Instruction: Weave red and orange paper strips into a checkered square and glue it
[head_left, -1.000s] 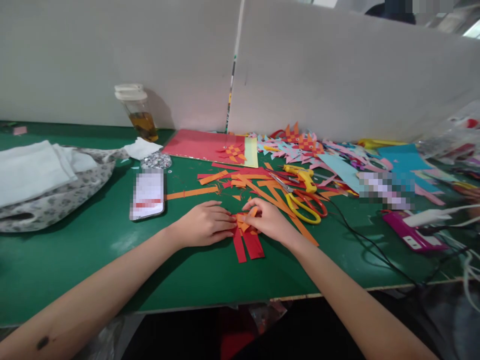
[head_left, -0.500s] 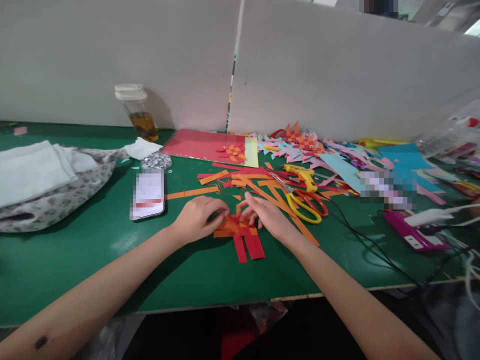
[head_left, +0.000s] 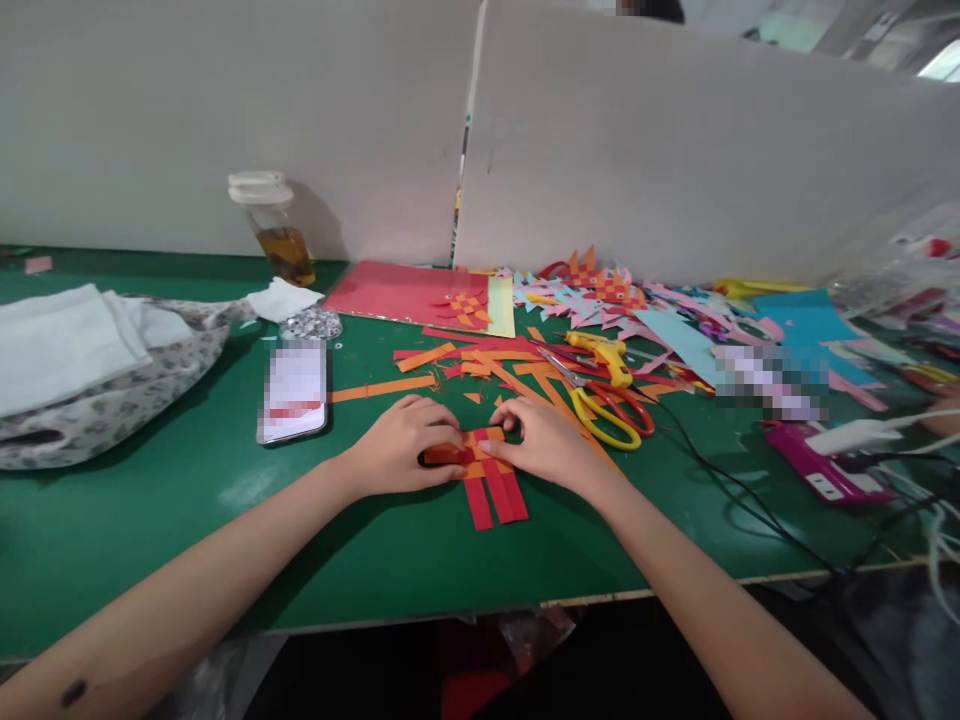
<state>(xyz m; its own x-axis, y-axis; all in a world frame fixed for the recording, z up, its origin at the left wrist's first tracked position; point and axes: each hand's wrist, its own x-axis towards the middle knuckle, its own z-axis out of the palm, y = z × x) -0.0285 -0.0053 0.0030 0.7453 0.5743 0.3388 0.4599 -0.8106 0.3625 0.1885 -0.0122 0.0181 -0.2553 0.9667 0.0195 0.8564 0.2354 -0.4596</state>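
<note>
Between my hands, flat on the green table, lies a woven piece of red and orange paper strips [head_left: 472,468], with two red ends pointing toward me. My left hand [head_left: 409,443] is curled around its left side, fingers and thumb closed on the orange strip ends. From the right, my right hand [head_left: 551,445] grips the right edge, its thumb on top of the weave and the fingers bent behind. Loose orange paper strips [head_left: 514,358] are scattered just beyond. Scissors [head_left: 600,412] with yellow and red handles lie right of them, beside a yellow glue gun [head_left: 604,352].
A phone [head_left: 294,388] and a patterned cloth bag [head_left: 150,385] are at left; a lidded bottle [head_left: 274,232] stands behind. Red sheets [head_left: 397,290] bear a woven fish. Paper pieces [head_left: 592,290] pile at the back right, and a purple power strip [head_left: 817,465] trails cables.
Both hands have settled onto the woven paper. My right hand lowered, its thumb now pressing on the weave, and my left fingers closed around the left side. More of the checkered middle shows.
</note>
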